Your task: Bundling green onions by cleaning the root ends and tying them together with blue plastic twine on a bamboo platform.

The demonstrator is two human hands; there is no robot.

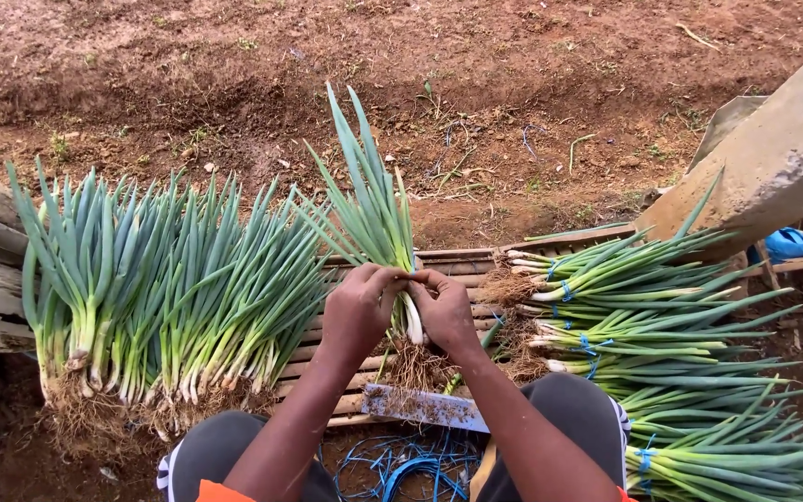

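Green spring onions form the bunch (374, 209) held upright at the centre of the view. Left hand (357, 311) and right hand (445, 311) meet at the white stems, fingers closed around the bunch just above its roots. Both forearms rise from the lower edge, elbows above the knees. Beneath the hands lies a slatted wooden worktop (462, 265), with a flat blade (425, 407) at its near edge. Loose onions (169, 288) lie in a row to the left; tied bundles (662, 325) with blue bands lie stacked to the right. Blue ties (411, 465) lie between the knees. Bare reddish soil (234, 65) extends beyond.
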